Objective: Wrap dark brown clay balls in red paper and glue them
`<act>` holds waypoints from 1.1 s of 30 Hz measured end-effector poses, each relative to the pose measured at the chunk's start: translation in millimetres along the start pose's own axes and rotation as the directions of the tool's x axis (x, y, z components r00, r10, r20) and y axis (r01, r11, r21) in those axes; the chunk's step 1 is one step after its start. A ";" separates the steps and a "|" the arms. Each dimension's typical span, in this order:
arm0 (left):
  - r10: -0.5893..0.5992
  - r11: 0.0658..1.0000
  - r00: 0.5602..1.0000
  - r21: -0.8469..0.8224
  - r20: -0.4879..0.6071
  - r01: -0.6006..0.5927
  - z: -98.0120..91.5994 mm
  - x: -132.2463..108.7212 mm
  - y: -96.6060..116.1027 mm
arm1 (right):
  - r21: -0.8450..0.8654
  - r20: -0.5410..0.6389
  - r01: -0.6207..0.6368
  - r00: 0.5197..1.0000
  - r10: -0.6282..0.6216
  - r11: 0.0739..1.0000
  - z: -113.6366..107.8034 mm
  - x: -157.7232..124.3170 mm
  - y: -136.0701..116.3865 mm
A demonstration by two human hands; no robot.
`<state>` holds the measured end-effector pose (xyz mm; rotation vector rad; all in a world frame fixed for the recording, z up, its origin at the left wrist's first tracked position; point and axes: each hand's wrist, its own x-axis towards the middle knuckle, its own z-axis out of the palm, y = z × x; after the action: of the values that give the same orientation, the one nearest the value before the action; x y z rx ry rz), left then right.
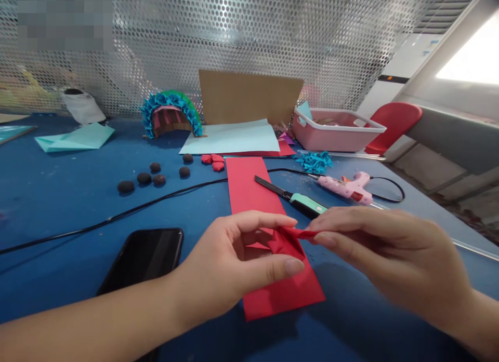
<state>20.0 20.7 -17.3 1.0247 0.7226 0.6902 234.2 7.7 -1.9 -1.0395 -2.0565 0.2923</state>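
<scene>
Between my two hands is a piece of crumpled, folded red paper (286, 243). My left hand (237, 253) curls around its wider part, thumb in front and fingers behind. A narrow twisted end of it is pinched between the thumb and fingertips of my right hand (385, 258). Below lies a long strip of red paper (249, 188), flat on the blue table (70, 206). A utility knife (302, 201) with a mint-green handle rests beside the strip, its blade over the paper. Small crumpled red paper lumps (217, 164) sit just past the strip's far left corner.
A black phone (146, 255) lies left of my hands. Several dark round lumps (144, 178) and a black cord (128, 212) are farther left. A pink glue gun (346, 186), blue paper scraps (315, 161) and a pink basket (331, 136) stand right. A blue-fringed arch (171, 99) is behind.
</scene>
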 end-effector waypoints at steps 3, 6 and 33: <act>0.030 1.000 1.000 0.000 -0.009 -0.030 -0.1 -0.5 -0.7 | 0.031 0.002 0.018 1.000 -0.018 0.999 5.3 -1.2 -6.4; 0.064 0.998 0.998 0.028 -0.031 -0.063 0.2 -0.7 -1.2 | 0.050 0.002 0.026 1.000 -0.026 0.998 7.4 -1.5 -9.2; 0.130 0.970 0.987 -0.193 -0.097 -0.147 5.5 0.9 2.2 | -0.043 -0.008 0.333 0.943 -0.334 0.942 9.9 -0.8 -8.2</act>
<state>24.6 19.4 -13.7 0.8714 0.6440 0.9130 222.5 3.2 -4.7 -0.6954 -2.1896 0.0668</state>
